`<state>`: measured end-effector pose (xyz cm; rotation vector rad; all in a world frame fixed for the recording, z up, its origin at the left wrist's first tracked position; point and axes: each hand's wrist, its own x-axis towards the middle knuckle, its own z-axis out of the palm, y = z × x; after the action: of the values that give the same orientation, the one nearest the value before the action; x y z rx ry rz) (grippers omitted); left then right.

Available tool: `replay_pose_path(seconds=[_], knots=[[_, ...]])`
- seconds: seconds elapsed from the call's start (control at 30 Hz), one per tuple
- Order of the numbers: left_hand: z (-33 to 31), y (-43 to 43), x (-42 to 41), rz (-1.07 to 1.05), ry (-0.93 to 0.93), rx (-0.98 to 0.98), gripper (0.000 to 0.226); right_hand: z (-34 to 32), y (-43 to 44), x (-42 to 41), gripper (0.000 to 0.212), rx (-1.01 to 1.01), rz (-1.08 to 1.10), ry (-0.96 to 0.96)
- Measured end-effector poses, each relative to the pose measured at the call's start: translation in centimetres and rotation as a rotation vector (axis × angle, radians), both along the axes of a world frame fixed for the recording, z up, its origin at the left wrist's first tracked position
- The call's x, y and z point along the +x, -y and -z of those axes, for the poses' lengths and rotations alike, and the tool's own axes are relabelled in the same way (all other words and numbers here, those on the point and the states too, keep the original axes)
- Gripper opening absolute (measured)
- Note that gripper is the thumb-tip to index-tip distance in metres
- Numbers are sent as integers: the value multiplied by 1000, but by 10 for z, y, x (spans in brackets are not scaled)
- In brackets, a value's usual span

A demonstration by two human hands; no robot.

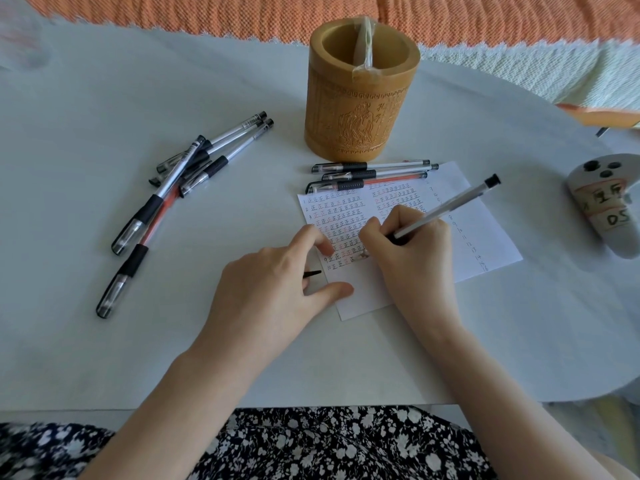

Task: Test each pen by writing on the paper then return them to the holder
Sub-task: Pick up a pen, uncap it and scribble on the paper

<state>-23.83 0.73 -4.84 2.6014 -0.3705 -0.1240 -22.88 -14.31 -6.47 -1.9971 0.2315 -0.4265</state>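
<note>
Writing pen (446, 207) in right hand (412, 252)

A white table (104, 81) bears a grey controller (602, 202) with handwritten taped labels near its right edge; an orange woven cloth (207, 8) and a pale knitted cloth (519, 71) lie beyond; dark floral fabric (329, 445) shows below.

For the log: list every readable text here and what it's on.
"正", repeated in numbered rows: paper.
"9 10 11 12 13 14 15 16": paper's right column.
"DS": label on grey controller; characters above it unclear.
Carved characters on holder: too blurred.
Print on pens: too small.
</note>
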Motion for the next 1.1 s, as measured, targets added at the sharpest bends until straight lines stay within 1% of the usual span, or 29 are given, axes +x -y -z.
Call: replay_pose_path(seconds=[0.2, 0.5, 0.87, 1.03, 1.1], knots=[[1, 0, 0, -1, 7, -3, 43, 0, 1, 0, 39, 32, 5, 0], [1, 0, -1, -8, 10, -1, 43, 2, 0, 1, 42, -6, 12, 4], [-3, 1, 0, -19, -11, 8, 42, 2, 0, 1, 37, -13, 22, 7], [-2, 0, -1, -11, -7, 5, 43, 1, 1, 1, 38, -2, 23, -4], [-3, -1, -1, 7, -7, -5, 42, -1, 2, 1, 38, 46, 38, -18]])
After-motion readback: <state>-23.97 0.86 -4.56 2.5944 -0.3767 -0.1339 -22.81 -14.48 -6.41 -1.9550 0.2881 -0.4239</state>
